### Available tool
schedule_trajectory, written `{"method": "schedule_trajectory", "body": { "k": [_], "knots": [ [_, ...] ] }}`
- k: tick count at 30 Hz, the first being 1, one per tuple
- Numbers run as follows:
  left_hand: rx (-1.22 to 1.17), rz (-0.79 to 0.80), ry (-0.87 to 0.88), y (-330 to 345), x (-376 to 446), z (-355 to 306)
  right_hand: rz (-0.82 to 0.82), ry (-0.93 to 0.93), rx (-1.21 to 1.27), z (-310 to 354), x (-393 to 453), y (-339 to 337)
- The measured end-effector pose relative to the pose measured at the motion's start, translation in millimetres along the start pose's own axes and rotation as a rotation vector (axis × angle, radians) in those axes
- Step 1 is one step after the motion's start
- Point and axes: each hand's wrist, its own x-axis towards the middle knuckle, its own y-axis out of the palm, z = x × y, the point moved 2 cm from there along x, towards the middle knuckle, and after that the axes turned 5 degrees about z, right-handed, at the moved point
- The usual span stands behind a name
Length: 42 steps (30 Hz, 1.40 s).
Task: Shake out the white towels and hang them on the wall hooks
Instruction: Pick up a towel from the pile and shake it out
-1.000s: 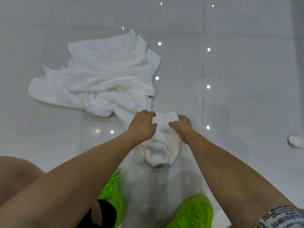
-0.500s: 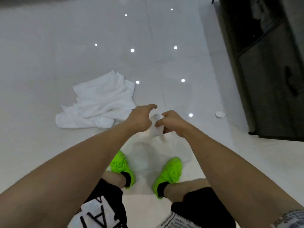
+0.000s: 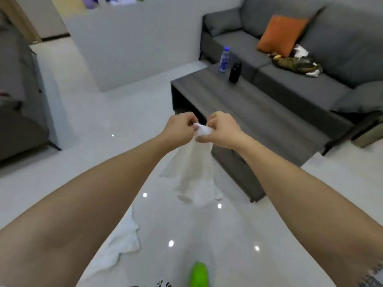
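Head view, towel [image 3: 193,162] now lifted clear of floor, left hand [image 3: 179,129] and right hand [image 3: 222,130] pinching its bunched top, soft limp cloth, second towel [image 3: 118,247] crumpled on glossy floor [image 3: 87,112].

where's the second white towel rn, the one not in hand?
Head view, lower left: the second white towel lies crumpled on the glossy floor, below the left forearm and left of the green shoe.

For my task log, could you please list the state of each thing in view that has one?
Left hand: grips held towel's top edge.
Right hand: grips same edge.
Held towel: lifted, hanging bunched.
Second towel: crumpled on floor.
Clear bottle: upright on coffee table.
Black bottle: upright.
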Motion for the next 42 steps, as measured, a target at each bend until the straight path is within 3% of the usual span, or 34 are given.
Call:
{"method": "schedule_trajectory", "body": {
  "k": [5, 13, 16, 20, 22, 26, 28, 30, 35, 40, 42],
  "knots": [
    [0.009, -0.065, 0.232, 9.4, 49.9, -113.3, -0.034, 0.074, 0.243, -57.2, -43.5, -107.7],
    [0.066, -0.134, 0.384, 31.7, 145.2, -202.5, -0.194, 0.298, 0.078, -169.5, -95.6, -201.0],
    [0.06, -0.188, 0.382, 39.3, 196.3, -219.1, -0.242, 0.451, 0.011, -219.9, -106.9, -227.4],
    [0.013, -0.245, 0.236, 59.0, 258.5, -243.9, -0.336, 0.606, -0.103, -268.8, -111.0, -263.7],
    [0.078, -0.062, 0.249, 82.2, 279.1, -267.1, -0.43, 0.65, -0.114, -274.5, -100.4, -287.6],
    [0.121, 0.635, 0.511, 152.1, 281.1, -340.1, -0.641, 0.567, 0.02, -257.2, -51.3, -341.4],
    [0.068, 0.785, 0.612, 177.1, 279.9, -372.3, -0.654, 0.496, 0.105, -247.5, -29.0, -361.2],
    [-0.041, 0.77, 0.617, 193.1, 295.1, -390.7, -0.626, 0.478, 0.237, -246.5, -21.2, -377.6],
    [-0.078, 0.366, 0.557, 211.2, 360.8, -408.7, -0.475, 0.487, 0.729, -283.8, -27.2, -414.5],
    [-0.124, 0.533, 0.566, 251.4, 384.1, -443.4, -0.916, 0.541, 0.986, -340.1, 11.2, -456.2],
    [-0.206, 0.578, 0.515, 263.6, 393.3, -456.9, -0.898, 0.491, 1.213, -366.6, 25.5, -472.9]
  ]
}}
